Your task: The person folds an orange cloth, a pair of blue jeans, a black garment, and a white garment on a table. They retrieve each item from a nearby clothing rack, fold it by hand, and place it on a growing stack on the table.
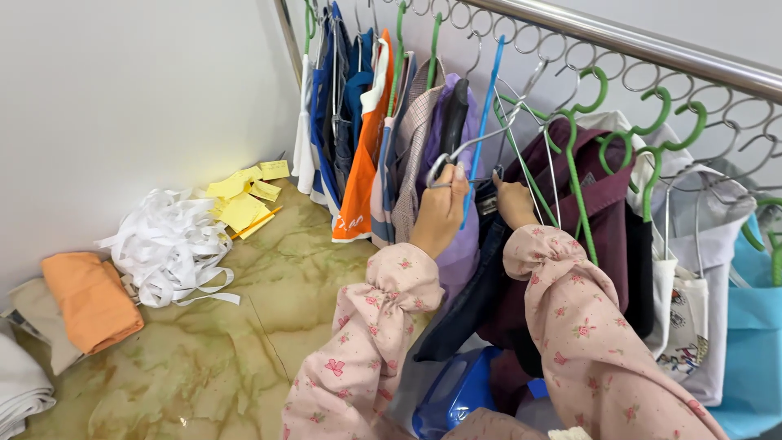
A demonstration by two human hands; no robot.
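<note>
My left hand (440,210) grips the hook of a metal wire hanger (468,147) in front of a purple garment (466,114). My right hand (515,202) reaches in just beside it and holds a dark navy garment (476,285) that hangs from that hanger. Both arms wear pink flowered sleeves. A maroon garment (607,175) on a green hanger hangs right behind my right wrist. Above, a steel rail (652,45) with a row of rings carries the hangers.
More clothes hang to the left, among them an orange one (362,147) and blue ones. White and light blue bags (753,342) hang at the right. On the marble floor (269,310) lie white strips (167,244), yellow paper notes (244,200), orange folded cloth (90,297) and a blue stool (456,391).
</note>
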